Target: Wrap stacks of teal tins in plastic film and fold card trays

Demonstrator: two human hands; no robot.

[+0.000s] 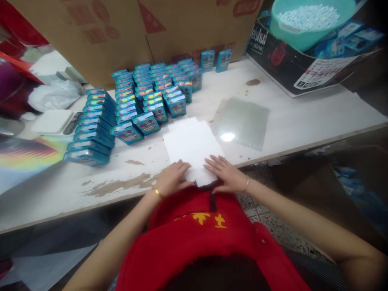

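Observation:
A flat white die-cut card sheet (191,143) lies on the white table (303,117) at its near edge. My left hand (172,178) rests on the sheet's near left corner with fingers curled over it. My right hand (224,173) lies flat on the near right corner, fingers spread and pointing left. Both hands press on the sheet. A red cap brim (206,242) fills the bottom of the view and hides the table edge below the hands.
Several rows of small blue boxes (145,101) stand behind and left of the sheet. A clear plastic sheet (242,121) lies to the right. Cardboard (121,36) backs the table. A teal basin (306,20) of white pieces sits on a black carton (303,68) at far right.

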